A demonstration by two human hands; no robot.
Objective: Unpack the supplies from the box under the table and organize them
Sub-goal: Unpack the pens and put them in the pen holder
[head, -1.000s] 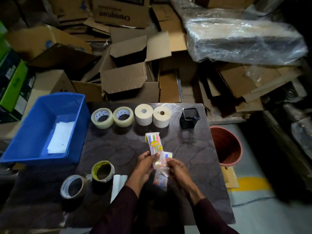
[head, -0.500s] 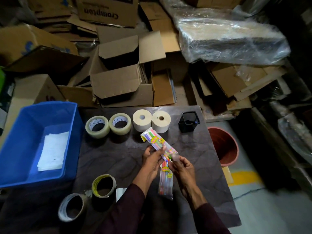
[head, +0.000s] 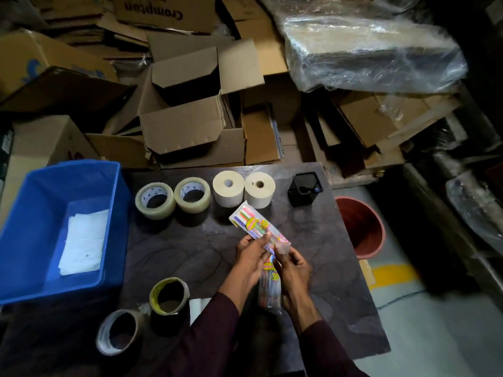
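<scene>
Over the middle of the dark marbled tabletop [head: 168, 248], two clear plastic packets of coloured pens are held up off the surface: the upper packet of bright pens with a yellow sticker [head: 249, 223] slants away from the left hand [head: 251, 258], whose fingers pinch its near end, while the lower packet with the same yellow sticker [head: 269, 288] hangs down toward the person, gripped at its top by the right hand [head: 295, 269]. The two hands are almost touching, both in dark maroon sleeves. Beyond the hands stand two rolls of clear packing tape [head: 155, 197], two cream paper rolls [head: 228, 188] and a square black pen holder [head: 304, 188] in a row. Left of the left hand sits a blue plastic bin [head: 81, 170] with white sheets inside. Nearer the person, left of the sleeves, stand two more tape rolls [head: 168, 296]. Right of the right hand, off the table, is a reddish round bucket [head: 360, 227].
</scene>
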